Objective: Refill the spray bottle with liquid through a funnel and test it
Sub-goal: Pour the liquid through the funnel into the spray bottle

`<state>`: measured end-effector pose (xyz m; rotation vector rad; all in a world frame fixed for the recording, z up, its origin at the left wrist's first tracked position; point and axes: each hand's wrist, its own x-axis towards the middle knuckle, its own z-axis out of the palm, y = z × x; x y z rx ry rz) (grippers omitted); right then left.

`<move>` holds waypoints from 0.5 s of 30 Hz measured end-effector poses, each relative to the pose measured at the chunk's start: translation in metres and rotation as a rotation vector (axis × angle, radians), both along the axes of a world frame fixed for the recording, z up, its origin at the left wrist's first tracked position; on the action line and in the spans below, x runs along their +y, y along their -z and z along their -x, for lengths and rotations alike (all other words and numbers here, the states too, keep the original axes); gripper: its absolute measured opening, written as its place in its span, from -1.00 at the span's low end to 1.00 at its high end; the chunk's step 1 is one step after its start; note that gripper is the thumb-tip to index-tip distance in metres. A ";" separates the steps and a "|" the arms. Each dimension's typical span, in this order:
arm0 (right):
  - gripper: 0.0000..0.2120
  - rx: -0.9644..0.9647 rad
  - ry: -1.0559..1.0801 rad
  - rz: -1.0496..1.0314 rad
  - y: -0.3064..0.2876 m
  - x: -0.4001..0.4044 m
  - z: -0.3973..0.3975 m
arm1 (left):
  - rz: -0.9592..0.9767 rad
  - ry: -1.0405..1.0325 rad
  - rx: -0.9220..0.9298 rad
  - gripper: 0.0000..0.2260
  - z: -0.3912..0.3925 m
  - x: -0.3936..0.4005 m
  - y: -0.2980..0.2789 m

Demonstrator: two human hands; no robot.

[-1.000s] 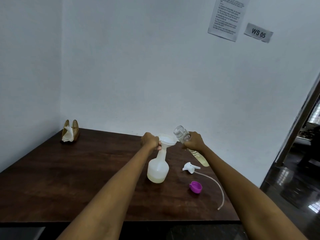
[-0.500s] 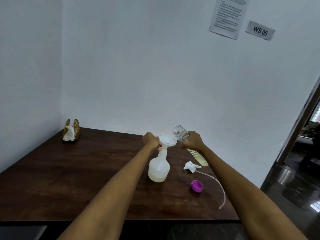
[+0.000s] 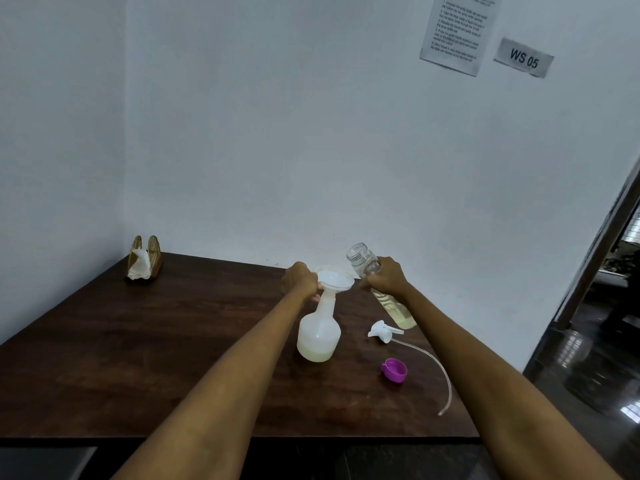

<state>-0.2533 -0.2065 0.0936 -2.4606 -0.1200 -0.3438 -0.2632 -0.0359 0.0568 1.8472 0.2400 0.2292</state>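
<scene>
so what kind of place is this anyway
Probably a numbered workstation set up for recorded tasks, not a home. A "WS 05" label and a printed instruction sheet are stuck to the bare white wall above a plain dark wooden table, beside an open doorway.

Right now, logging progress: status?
Left hand steadies white funnel on spray bottle. Right hand holds clear refill bottle, not pouring.

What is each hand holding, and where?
Left hand: white funnel at the spray bottle's neck. Right hand: clear plastic bottle, around its upper body.
</scene>
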 end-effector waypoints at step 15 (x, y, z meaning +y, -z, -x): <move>-0.72 0.025 0.010 -0.071 0.006 -0.004 -0.002 | 0.051 0.013 -0.009 -0.79 0.000 0.002 0.001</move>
